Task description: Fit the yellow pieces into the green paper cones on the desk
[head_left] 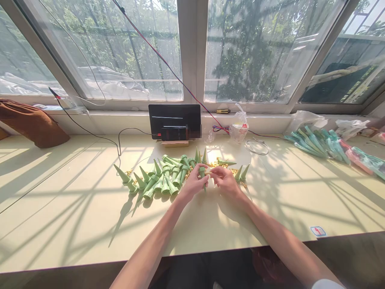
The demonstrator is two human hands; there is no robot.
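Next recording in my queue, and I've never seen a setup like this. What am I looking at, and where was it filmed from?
There is no machine here: a person works with two bare hands. The single picture comes from a camera on their head, looking forward and down. The left hand holds a green cone. The right hand is close beside it; whether its fingertips pinch something is too small to tell. On the pale table, more green cones lie heaped, mostly left of the hands, with small golden pieces behind them. Further back, a dark screen stands before the windows.
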